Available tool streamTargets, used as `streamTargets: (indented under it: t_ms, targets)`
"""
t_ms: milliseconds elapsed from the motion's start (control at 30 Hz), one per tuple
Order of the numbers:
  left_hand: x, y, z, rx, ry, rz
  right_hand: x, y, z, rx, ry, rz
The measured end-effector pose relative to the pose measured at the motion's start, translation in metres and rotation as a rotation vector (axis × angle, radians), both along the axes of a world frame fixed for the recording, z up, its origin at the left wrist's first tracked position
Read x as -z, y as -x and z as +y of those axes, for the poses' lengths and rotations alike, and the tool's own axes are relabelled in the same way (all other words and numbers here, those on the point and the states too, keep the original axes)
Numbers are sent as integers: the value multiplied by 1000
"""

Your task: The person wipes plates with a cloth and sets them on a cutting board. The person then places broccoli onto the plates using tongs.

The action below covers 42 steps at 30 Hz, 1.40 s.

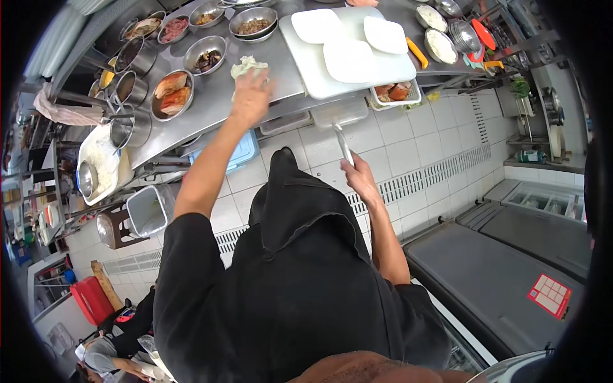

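Note:
My left hand reaches over the steel counter, its fingers on or just above a crumpled pale cloth; the fingertips are slightly blurred. In front of my body, my right hand is closed around the handle of a cleaver, whose broad blade points toward the counter edge. Beyond the blade is a white cutting board with several white plates on it. A metal bowl with dark food pieces stands left of the cloth.
Several food bowls line the counter, one with orange-brown meat. A basket of meat sits below the board. A yellow-handled tool lies right of it. At lower left are a grey bin, a brown stool and another person.

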<state>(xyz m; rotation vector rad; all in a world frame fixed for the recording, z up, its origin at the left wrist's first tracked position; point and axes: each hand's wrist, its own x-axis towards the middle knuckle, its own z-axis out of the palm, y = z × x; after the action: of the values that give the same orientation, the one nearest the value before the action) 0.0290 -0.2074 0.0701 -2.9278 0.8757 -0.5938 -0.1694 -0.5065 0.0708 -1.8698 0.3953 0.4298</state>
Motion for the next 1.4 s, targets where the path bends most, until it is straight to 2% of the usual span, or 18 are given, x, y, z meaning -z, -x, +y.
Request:
streamTargets:
  t_ms: [33, 133, 200, 233, 300, 400, 433, 533, 600, 667, 733, 767, 800, 900, 1000, 1133, 1267, 1400]
  targets:
    - [8, -8, 14, -78, 13, 74, 0, -22, 8, -124, 174, -123]
    - [16, -34, 47, -359, 76, 232, 7, -91, 50, -288, 415, -406]
    - [26, -33, 61, -537, 123, 243, 6, -136, 82, -341, 568, -386]
    - [27, -33, 69, -601, 135, 222, 6, -155, 96, -334, 567, -406]
    - [7, -28, 66, -645, 200, 341, 14, -192, 119, -323, 555, -485]
    - [-24, -20, 59, -638, 241, 345, 45, -232, 139, -436, 794, -632]
    - [-27, -24, 57, -600, 305, 283, 48, -236, 146, -501, 872, -574]
    - [-28, -50, 44, -420, 532, 140, 45, -239, 149, -512, 825, -585]
    - [-39, -77, 15, -385, 721, 138, 22, -234, 143, -514, 765, -565]
    - [-39, -110, -15, -399, 944, 397, -4, -223, 132, -522, 653, -560]
    - [-4, -155, -41, -408, 1096, 638, -23, -204, 107, -523, 485, -580]
    - [-6, -169, -58, -471, 1227, 855, -22, -194, 90, -490, 464, -707]
    - [-9, -181, -75, -532, 1351, 1075, -27, -184, 73, -485, 424, -607]
    - [7, -203, -107, -548, 1401, 1291, -43, -153, 19, -388, 327, -354]
    - [25, -215, -117, -576, 1567, 1084, -32, -120, -37, -228, 270, -251]
    - [-1, -192, -114, -433, 1623, 806, -4, -85, -114, -130, 254, -51]
    - [-41, -165, -104, -365, 1761, 623, -9, -85, -160, -90, 191, 148]
    - [-66, -137, -86, -402, 1733, 472, -15, -129, -188, -229, 188, 35]
